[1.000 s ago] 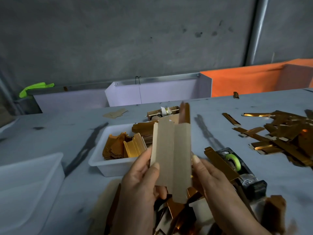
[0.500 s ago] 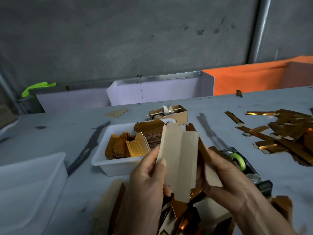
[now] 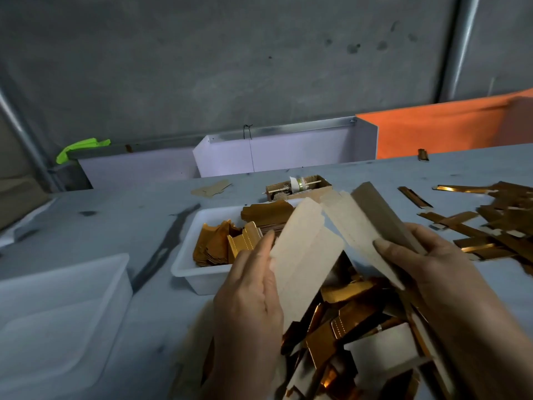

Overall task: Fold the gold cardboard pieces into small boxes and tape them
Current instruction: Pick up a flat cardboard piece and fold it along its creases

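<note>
Left of the fingers, a translucent white plastic tub (image 3: 57, 307) sits on the grey bench (image 3: 129, 223). Beyond the fingers stand a pale lilac partition panel (image 3: 285, 153), an orange panel (image 3: 444, 125) and a grey concrete wall (image 3: 230, 59).

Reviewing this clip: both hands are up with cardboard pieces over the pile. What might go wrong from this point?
1. The left hand and right hand each hold a separate cardboard piece; folding two at once may crease one off its score lines.
2. The pile of gold pieces lies directly below, so a dropped piece could get lost among them.
3. No tape dispenser is in view now; reaching for it blind could knock the white tray.
</note>
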